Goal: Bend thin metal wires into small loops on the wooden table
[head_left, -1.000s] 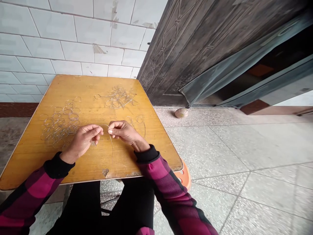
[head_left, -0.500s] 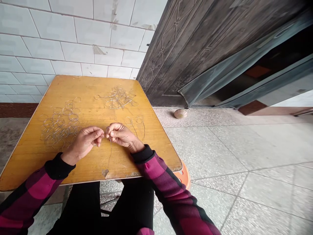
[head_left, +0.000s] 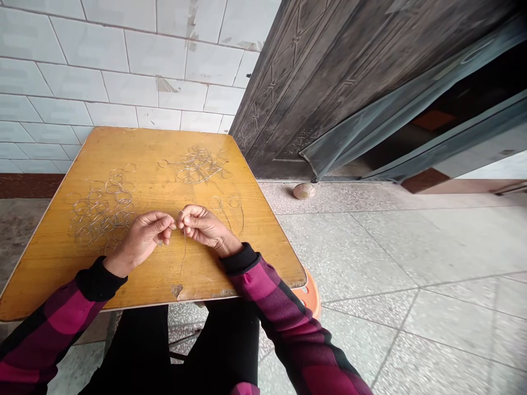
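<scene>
Between finger and thumb, my right hand [head_left: 200, 225] pinches a thin wire [head_left: 183, 255], whose tail hangs down toward the table's front edge. My left hand [head_left: 147, 236] is closed in a pinch beside it, fingertips nearly meeting those of the right; the fine part of the wire there is too small to make out. A spread of looped wires [head_left: 102, 211] lies left of my left hand. Two separate wires with ring-shaped ends [head_left: 234, 202] rest just beyond my right hand. Farther back sits a tangled pile of wire loops [head_left: 200, 164].
The yellow wooden table [head_left: 144, 145] stands against a white tiled wall [head_left: 119, 88]. An orange stool [head_left: 312, 296] shows under its right corner. On the floor to the right lies a roundish stone-like object [head_left: 303, 191], near a dark carved door [head_left: 284, 104].
My right hand has shifted very slightly up and left, and the hanging wire tail has swung a little left. My left hand stays almost in place.
</scene>
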Tool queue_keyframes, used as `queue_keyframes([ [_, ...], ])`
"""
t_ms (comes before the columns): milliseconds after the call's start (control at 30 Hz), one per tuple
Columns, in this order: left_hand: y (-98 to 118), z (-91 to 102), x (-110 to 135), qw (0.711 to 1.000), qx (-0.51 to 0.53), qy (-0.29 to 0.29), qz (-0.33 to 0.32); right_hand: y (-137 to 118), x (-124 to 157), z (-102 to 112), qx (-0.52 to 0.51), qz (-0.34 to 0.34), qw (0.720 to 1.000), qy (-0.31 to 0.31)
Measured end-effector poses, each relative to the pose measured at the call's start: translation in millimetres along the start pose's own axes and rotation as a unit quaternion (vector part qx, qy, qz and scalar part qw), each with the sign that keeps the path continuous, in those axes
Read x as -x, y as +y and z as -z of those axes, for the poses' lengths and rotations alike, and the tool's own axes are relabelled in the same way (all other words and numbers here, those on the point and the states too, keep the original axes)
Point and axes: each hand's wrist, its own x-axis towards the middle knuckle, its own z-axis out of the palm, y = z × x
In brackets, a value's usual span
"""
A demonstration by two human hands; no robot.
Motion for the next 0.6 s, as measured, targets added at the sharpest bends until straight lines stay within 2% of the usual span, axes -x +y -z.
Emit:
queue_keyframes([
  [200,2.1,0.3,-3.2,0.998,0.021,0.055,-0.009,-9.1,1.5,7.6,0.039,-0.023,0.997,0.056],
  [367,2.9,1.3,-7.3,0.995,0.041,0.095,-0.015,-18.3,1.8,9.4,0.13,0.023,0.98,0.151],
  [467,2.3,2.4,-8.3,0.993,0.048,0.107,-0.015,-16.1,1.0,8.5,0.171,0.022,0.973,0.154],
  [600,1.9,2.2,-7.5,0.994,0.046,0.104,-0.011,-10.9,0.8,5.5,0.199,-0.001,0.973,0.115],
])
